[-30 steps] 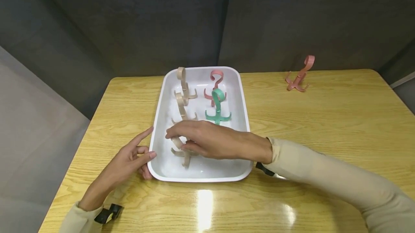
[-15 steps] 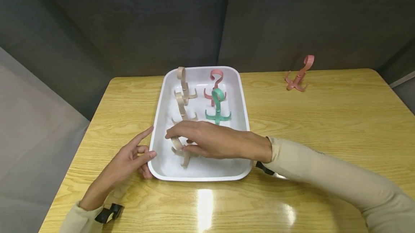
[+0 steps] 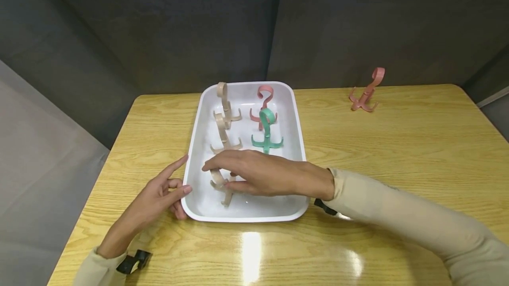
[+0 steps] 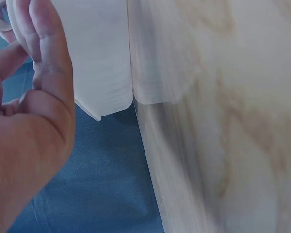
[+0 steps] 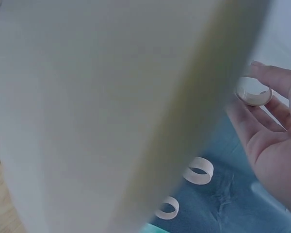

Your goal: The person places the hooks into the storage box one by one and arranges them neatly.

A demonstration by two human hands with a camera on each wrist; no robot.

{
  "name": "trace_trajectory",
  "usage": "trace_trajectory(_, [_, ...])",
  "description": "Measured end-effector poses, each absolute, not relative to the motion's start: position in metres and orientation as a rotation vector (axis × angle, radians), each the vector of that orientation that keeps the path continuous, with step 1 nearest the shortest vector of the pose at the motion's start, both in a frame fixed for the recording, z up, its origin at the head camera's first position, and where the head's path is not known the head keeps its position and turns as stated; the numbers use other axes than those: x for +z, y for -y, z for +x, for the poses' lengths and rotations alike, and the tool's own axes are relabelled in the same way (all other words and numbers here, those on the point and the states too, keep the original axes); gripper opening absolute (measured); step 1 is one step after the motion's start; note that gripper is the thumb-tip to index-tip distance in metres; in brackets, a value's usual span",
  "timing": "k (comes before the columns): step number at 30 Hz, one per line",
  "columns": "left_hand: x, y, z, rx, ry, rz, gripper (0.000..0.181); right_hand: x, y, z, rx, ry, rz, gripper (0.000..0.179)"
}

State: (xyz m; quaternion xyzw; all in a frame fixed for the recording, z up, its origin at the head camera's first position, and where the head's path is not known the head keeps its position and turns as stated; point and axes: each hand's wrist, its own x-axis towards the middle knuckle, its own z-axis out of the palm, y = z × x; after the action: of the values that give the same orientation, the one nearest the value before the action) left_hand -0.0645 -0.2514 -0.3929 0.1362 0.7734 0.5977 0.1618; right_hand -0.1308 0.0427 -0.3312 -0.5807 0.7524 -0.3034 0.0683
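Note:
A white tray [image 3: 246,219] stands on the wooden table. My left hand [image 3: 161,197] grips its left rim near the front corner, with the thumb on the rim and the index finger stretched along the side. Inside the tray my right hand [image 3: 254,173] holds a beige pronged hanging hook [image 3: 217,177] at the front left. In the right wrist view its curled top [image 5: 256,98] sits between thumb and fingers; the hand partly covers the prongs in the head view. Behind it stand two more beige hooks [image 3: 221,129] [image 3: 223,96], a green hook [image 3: 267,131] and a pink hook [image 3: 265,96].
Another pink hook [image 3: 366,93] stands on the table [image 3: 397,153] at the back right, near the far edge. A dark cloth [image 3: 199,25] hangs right behind the table. My right sleeve [image 3: 397,211] crosses the front right of the table.
The beige hook under my right hand has turned slightly, with its prongs shifted a little. The right hand has moved only slightly. My left hand and the tray look nearly unchanged.

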Motion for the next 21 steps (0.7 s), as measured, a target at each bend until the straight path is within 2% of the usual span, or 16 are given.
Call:
trace_trajectory(10, [-0.3935, 0.2510, -0.0645, 1.704, -2.212, 0.384, 0.074, -0.3320, -0.0445, -0.1340, -0.919, -2.286, -1.758, 0.037])
trace_trajectory(21, [-0.3930, 0.2502, -0.0643, 1.698, -2.217, 0.355, 0.074, -0.3229, -0.0527, -0.1366, -0.896, -2.324, -1.732, 0.050])
